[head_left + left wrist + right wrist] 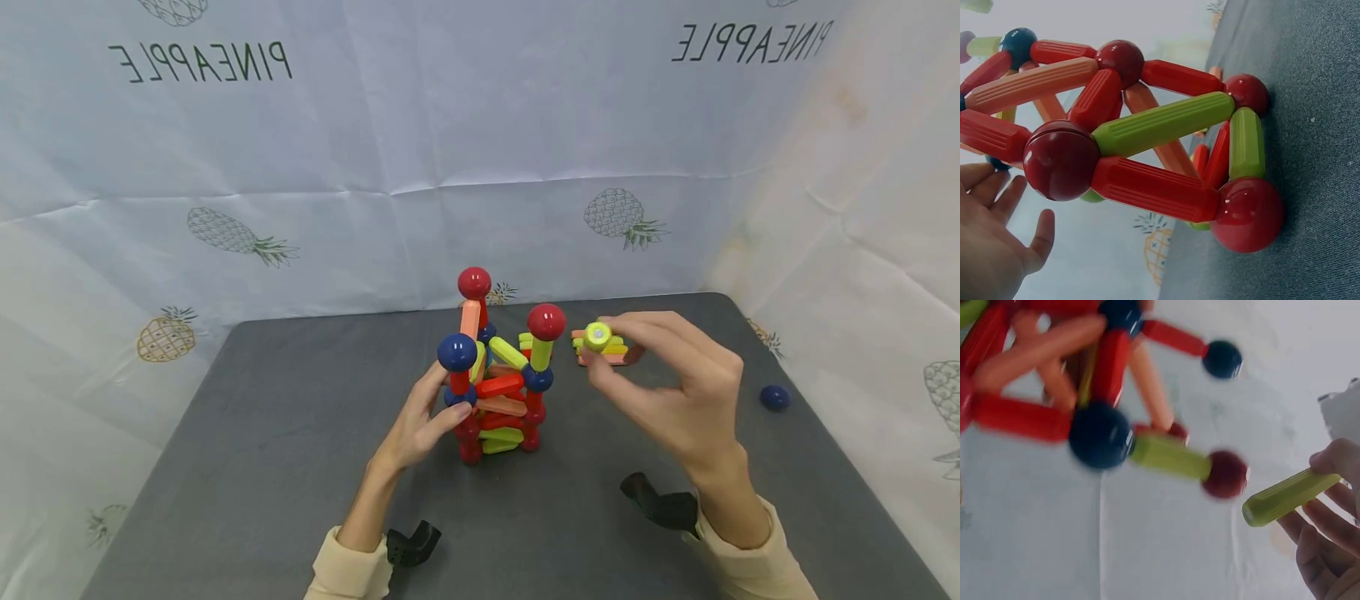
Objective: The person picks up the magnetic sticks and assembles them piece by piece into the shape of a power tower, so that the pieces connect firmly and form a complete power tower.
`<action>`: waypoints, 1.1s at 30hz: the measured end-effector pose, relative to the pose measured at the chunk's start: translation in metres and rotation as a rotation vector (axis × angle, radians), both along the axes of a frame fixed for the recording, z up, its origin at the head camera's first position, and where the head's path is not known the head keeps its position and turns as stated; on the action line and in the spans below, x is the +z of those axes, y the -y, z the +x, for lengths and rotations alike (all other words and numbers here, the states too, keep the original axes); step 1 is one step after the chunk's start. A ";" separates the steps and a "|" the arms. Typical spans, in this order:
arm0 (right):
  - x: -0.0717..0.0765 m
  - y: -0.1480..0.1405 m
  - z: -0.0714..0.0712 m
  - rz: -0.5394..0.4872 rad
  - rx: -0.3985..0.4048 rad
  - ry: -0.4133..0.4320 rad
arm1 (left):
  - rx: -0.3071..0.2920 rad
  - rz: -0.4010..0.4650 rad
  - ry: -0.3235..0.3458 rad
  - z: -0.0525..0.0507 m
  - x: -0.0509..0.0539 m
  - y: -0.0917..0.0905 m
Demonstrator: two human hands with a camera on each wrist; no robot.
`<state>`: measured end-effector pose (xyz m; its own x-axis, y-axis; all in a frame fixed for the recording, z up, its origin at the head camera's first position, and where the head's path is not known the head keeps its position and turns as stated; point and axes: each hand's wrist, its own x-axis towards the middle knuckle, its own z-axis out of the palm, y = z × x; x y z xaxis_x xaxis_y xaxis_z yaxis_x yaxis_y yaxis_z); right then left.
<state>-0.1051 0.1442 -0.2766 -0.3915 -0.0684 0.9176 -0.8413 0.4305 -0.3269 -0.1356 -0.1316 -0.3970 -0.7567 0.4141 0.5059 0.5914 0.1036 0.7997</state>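
A tower of magnetic sticks and balls stands mid-table. Its sticks are red, orange and yellow-green; the balls are red and dark blue. At the tower's left side my left hand holds it by a blue ball, thumb in front and other fingers partly hidden behind. Those fingers show loosely spread in the left wrist view. My right hand pinches a yellow-green magnetic stick between thumb and fingers, right of the tower. One stick end faces the head camera. This stick is apart from the red ball topping the tower's right corner.
Behind the right hand lies a group of loose sticks in orange and yellow. A loose blue ball rests near the right edge of the dark grey table. A pineapple-print cloth hangs behind and at the sides.
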 end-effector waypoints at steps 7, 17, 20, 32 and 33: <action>-0.007 0.039 0.008 0.292 0.029 -0.027 | -0.016 -0.001 0.030 0.000 0.001 0.000; -0.022 0.055 0.002 0.448 -0.091 0.054 | -0.060 0.017 0.061 -0.001 0.002 -0.001; -0.022 0.058 0.002 0.471 -0.114 0.053 | -0.048 0.008 0.052 -0.001 0.002 0.000; -0.021 0.067 0.002 0.488 -0.144 0.144 | 0.018 0.009 -0.002 0.001 -0.001 0.001; -0.021 0.067 0.002 0.488 -0.144 0.147 | 0.034 0.009 -0.012 0.001 0.000 0.000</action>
